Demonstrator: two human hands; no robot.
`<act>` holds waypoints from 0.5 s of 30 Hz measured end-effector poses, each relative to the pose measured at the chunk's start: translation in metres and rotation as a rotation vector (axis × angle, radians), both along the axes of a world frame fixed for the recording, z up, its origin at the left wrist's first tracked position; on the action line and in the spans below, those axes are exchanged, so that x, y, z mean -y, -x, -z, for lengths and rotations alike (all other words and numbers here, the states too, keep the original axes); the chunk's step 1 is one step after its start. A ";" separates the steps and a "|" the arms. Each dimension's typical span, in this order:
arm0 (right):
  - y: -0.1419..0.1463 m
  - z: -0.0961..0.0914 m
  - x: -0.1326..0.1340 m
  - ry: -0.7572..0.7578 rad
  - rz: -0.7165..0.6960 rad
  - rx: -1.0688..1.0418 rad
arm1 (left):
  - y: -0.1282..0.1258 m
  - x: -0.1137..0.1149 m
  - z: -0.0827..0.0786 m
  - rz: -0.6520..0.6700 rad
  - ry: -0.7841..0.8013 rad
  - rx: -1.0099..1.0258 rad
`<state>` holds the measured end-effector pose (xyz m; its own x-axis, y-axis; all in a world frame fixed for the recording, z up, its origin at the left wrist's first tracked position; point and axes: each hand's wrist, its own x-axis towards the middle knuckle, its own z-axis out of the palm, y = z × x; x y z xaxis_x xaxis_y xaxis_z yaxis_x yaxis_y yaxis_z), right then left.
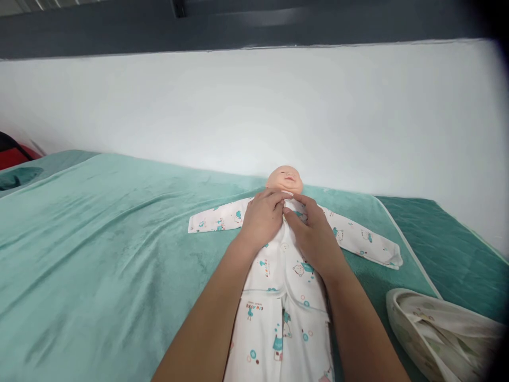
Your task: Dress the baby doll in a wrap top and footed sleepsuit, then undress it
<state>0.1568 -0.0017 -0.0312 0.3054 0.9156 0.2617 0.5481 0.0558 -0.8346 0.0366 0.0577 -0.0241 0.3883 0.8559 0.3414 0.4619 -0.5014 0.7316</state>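
A baby doll (pixel 284 178) lies on its back with its head toward the wall. It wears a white long-sleeved baby top (pixel 274 265) with small teal and orange prints, both sleeves stretched out sideways. Below the top's hem show white printed baby trousers (pixel 256 345). My left hand (pixel 263 215) is closed at the top's front edge, just under the doll's chin. Beside it, my right hand (pixel 314 228) pinches the same front opening, thumb and index finger near the collar. My fingers hide the fastening there. A round snap (pixel 283 246) shows lower on the front.
A light green blanket (pixel 99 239) with soft wrinkles covers the bed, over a darker green quilted cover (pixel 461 239). Behind stands a white wall (pixel 254 111). At the lower right is a pale rounded object (pixel 433 329) with printed cloth. A red item (pixel 16 156) is at far left.
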 end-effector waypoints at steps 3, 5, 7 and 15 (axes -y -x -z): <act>-0.001 0.001 0.000 -0.030 -0.011 0.021 | 0.001 0.002 -0.001 0.004 -0.018 -0.046; -0.001 0.002 -0.001 -0.046 -0.034 0.042 | 0.001 0.002 -0.001 0.009 -0.019 -0.051; -0.002 0.003 -0.001 -0.058 -0.075 0.060 | 0.001 0.002 -0.002 0.013 -0.012 -0.043; -0.004 0.002 -0.003 -0.094 -0.151 0.101 | 0.000 0.001 -0.002 0.008 0.018 0.135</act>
<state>0.1612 0.0011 -0.0336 0.1342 0.9192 0.3702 0.6086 0.2184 -0.7628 0.0365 0.0566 -0.0221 0.3469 0.8593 0.3759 0.3546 -0.4912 0.7956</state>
